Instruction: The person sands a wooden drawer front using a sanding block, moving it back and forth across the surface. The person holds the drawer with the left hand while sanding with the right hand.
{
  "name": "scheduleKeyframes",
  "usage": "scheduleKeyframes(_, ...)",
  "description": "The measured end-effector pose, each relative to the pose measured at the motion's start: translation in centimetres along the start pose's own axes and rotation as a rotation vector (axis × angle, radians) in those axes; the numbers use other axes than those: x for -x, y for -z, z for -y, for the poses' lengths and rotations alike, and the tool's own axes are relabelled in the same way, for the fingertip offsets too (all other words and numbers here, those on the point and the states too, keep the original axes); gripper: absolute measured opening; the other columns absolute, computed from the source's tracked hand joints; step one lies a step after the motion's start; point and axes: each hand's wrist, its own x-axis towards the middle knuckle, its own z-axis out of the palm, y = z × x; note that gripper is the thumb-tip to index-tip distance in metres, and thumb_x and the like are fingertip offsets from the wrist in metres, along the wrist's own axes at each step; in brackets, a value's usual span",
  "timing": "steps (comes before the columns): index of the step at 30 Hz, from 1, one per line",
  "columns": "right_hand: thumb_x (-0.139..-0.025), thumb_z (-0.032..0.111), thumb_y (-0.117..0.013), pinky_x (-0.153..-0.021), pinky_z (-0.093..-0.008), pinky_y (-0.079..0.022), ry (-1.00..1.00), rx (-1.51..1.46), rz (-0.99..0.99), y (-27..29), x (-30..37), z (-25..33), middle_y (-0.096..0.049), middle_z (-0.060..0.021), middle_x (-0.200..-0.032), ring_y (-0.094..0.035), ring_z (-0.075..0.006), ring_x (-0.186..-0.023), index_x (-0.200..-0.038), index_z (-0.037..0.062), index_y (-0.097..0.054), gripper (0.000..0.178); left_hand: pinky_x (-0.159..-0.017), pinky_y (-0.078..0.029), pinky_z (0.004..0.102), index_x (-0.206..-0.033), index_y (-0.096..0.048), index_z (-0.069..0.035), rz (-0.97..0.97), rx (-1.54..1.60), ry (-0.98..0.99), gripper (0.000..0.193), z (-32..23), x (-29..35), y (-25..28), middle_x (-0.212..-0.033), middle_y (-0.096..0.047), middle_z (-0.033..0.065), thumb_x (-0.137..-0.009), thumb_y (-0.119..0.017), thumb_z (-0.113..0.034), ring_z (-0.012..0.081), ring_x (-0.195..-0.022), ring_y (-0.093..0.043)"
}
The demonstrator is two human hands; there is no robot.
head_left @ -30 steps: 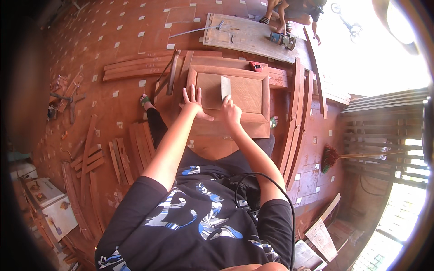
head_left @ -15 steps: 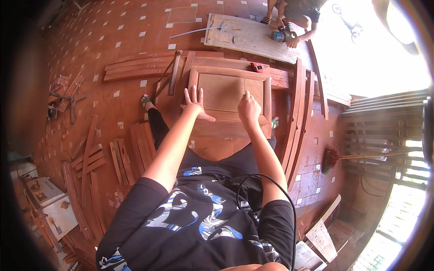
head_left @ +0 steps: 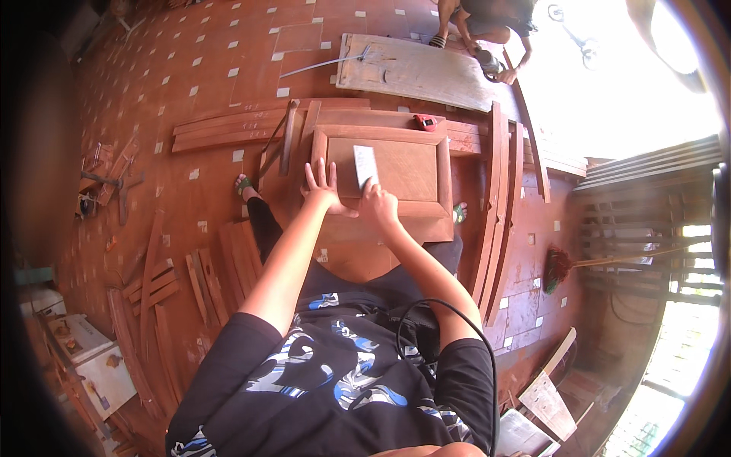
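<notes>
A framed wooden panel (head_left: 411, 169), like a cabinet door, lies flat in front of me between my feet. My left hand (head_left: 327, 190) rests on the left part of its frame, fingers spread. In my right hand (head_left: 379, 207) is a white rectangular sheet (head_left: 365, 163) with faint markings. The fingers are closed on its near end, and the index finger stretches along it. The sheet lies over the panel's inset, left of the middle; its underside is hidden. A red tape measure (head_left: 425, 123) sits at the far edge.
Long wooden strips (head_left: 495, 198) lie to the right, and more boards (head_left: 228, 126) beyond on the left. Farther off, a person (head_left: 487, 34) crouches with a power tool (head_left: 489, 65) at a pale board (head_left: 415, 72). A broom (head_left: 558, 268) is at right.
My right hand has moved left toward my left hand, and the white sheet now shows in it. The left hand stays spread. The other person's power tool has shifted right.
</notes>
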Motion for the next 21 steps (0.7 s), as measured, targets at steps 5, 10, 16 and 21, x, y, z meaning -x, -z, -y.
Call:
scheduleKeyframes(5,-0.092,0.021,-0.050,-0.066,-0.0501,-0.053,-0.132,-0.608,-0.086,2.0,-1.0,-0.2,-0.066,-0.0214,-0.081,-0.064,-0.0425,-0.072,-0.098,0.0033,-0.060,0.021,-0.112,-0.017,0.0662,-0.152,0.023,-0.014,0.051,0.006,0.001,0.155,-0.3,0.1,0.7,-0.156,0.032,0.0141,-0.050,-0.070,-0.085,0.0439,-0.140,0.032)
scheduleKeyframes(10,-0.090,0.016,-0.053,-0.061,-0.0472,-0.053,-0.120,-0.491,-0.308,3.6,-2.1,-4.7,-0.068,-0.0176,-0.078,-0.067,-0.0366,-0.069,-0.097,0.0046,-0.062,0.016,-0.111,-0.017,0.0671,-0.150,0.027,-0.017,0.039,0.020,-0.018,0.156,0.2,0.0,0.3,-0.155,0.035,0.0130,-0.050,-0.072,-0.083,0.0424,-0.140,0.033)
scheduleKeyframes(16,-0.084,0.008,-0.056,-0.063,-0.0402,-0.055,-0.184,-0.184,-0.318,2.3,-0.6,-10.1,-0.065,-0.0116,-0.086,-0.067,-0.0286,-0.078,-0.113,0.0040,-0.060,0.029,-0.111,-0.017,0.0686,-0.150,0.027,-0.017,0.017,0.060,-0.030,0.155,0.1,0.5,0.6,-0.155,0.034,0.0117,-0.050,-0.073,-0.082,0.0411,-0.140,0.033)
scheduleKeyframes(21,-0.080,0.010,-0.057,-0.062,-0.0360,-0.055,-0.117,-0.067,-0.165,-0.1,1.6,-8.9,-0.063,-0.0092,-0.093,-0.068,-0.0243,-0.078,-0.126,0.0029,-0.053,0.047,-0.111,-0.014,0.0678,-0.149,0.029,-0.016,0.021,-0.018,-0.012,0.156,-0.3,0.3,0.3,-0.156,0.034,0.0122,-0.049,-0.068,-0.087,0.0417,-0.140,0.032)
